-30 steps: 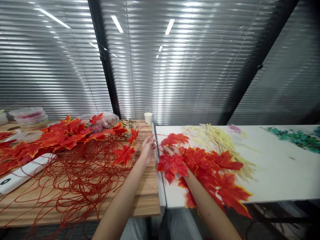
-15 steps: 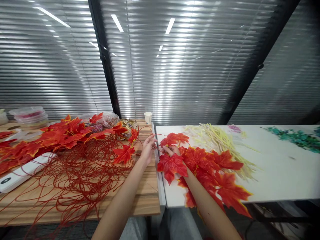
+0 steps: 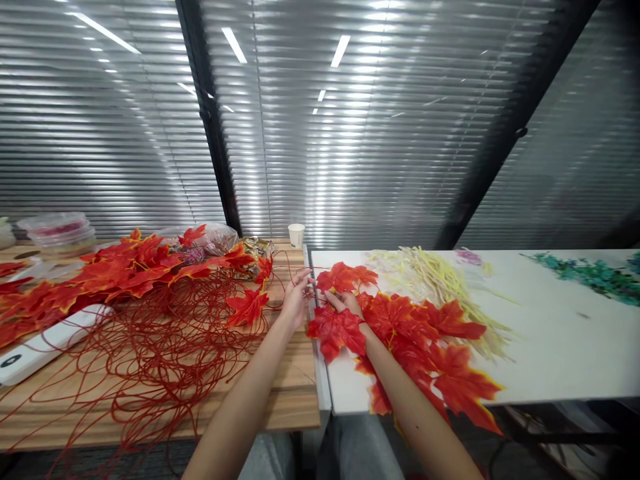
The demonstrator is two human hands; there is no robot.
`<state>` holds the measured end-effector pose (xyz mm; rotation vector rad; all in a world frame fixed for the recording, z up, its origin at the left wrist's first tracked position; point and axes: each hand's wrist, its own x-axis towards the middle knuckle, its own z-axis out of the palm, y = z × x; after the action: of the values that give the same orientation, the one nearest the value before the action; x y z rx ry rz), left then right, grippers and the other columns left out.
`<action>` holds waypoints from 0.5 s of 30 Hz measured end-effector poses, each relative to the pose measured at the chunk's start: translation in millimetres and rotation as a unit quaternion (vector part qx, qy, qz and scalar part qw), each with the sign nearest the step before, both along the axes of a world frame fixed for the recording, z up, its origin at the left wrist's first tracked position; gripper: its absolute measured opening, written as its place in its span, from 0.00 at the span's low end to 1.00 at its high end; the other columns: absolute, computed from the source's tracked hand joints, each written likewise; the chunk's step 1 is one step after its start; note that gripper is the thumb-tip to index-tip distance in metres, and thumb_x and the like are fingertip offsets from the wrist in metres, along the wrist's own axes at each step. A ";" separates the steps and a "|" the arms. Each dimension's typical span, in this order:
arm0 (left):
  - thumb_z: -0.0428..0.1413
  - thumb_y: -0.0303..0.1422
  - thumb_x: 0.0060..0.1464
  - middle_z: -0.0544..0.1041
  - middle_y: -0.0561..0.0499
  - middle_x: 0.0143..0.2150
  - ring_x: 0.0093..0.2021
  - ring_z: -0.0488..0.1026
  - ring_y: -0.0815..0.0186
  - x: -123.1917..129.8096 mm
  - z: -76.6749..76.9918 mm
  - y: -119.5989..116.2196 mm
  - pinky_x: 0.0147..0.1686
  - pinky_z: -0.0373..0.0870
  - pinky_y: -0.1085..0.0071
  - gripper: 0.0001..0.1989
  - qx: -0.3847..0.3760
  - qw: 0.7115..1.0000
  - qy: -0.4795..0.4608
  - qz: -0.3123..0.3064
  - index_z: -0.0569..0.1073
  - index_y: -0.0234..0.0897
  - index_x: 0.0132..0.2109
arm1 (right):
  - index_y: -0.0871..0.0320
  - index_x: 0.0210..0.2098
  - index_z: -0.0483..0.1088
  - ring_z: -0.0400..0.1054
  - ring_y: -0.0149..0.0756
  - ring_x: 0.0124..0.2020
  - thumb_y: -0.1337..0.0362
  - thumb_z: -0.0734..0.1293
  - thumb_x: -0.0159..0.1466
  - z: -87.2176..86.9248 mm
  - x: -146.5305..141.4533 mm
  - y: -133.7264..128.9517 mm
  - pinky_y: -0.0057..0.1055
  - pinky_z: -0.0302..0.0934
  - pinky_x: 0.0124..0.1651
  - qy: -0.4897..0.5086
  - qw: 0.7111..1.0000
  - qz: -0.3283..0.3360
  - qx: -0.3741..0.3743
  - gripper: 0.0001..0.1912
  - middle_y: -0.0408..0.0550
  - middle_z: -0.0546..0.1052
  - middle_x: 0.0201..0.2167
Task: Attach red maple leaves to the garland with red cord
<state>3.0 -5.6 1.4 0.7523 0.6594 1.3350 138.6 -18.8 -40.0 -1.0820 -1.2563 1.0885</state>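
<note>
Near the seam between two tables, my left hand (image 3: 299, 293) pinches a thin red cord with its fingers closed. Just right of it, my right hand (image 3: 343, 302) is closed on the stem of red maple leaves (image 3: 336, 331), one leaf above the fingers and one below. The leaf garland (image 3: 400, 323) continues under and beside my right forearm on the white table. Left of my left hand, a smaller pair of red leaves (image 3: 247, 307) lies beside a big tangle of red cord (image 3: 170, 353).
A leaf heap (image 3: 130, 267), a white power strip (image 3: 55, 343) and stacked plastic tubs (image 3: 60, 235) are on the wooden table (image 3: 287, 400). A paper cup (image 3: 297, 236) stands at the back. Yellow strands (image 3: 440, 273) and green foliage (image 3: 590, 275) lie on the white table (image 3: 565, 347).
The leaf below my right hand has shifted slightly left, and the leaf above it has turned a little. The small leaf at the left has moved slightly left. Both hands stay close together.
</note>
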 end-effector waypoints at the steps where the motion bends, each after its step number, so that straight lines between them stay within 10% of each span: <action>1: 0.59 0.28 0.43 0.71 0.54 0.27 0.21 0.63 0.77 -0.1 0.4 0.0 0.23 0.60 0.78 0.15 0.003 1.000 -0.003 0.003 0.72 0.34 0.41 | 0.62 0.25 0.71 0.64 0.32 0.23 0.51 0.68 0.52 0.1 -0.2 0.1 0.27 0.57 0.27 0.003 1.000 0.002 0.001 0.18 0.47 0.74 0.23; 15: 0.57 0.39 0.47 0.70 0.54 0.26 0.22 0.63 0.76 -0.4 4.5 0.5 0.25 0.61 0.76 0.13 -0.028 0.998 0.003 0.055 0.73 0.34 0.37 | 0.59 0.24 0.66 0.64 0.32 0.22 0.48 0.70 0.48 5.7 -0.2 -2.3 0.27 0.56 0.25 0.087 0.995 -0.055 0.002 0.19 0.44 0.71 0.21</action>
<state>2.6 -5.1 5.9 0.6830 0.7500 1.4094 138.4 -21.2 -34.2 -1.0174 -1.0486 1.0718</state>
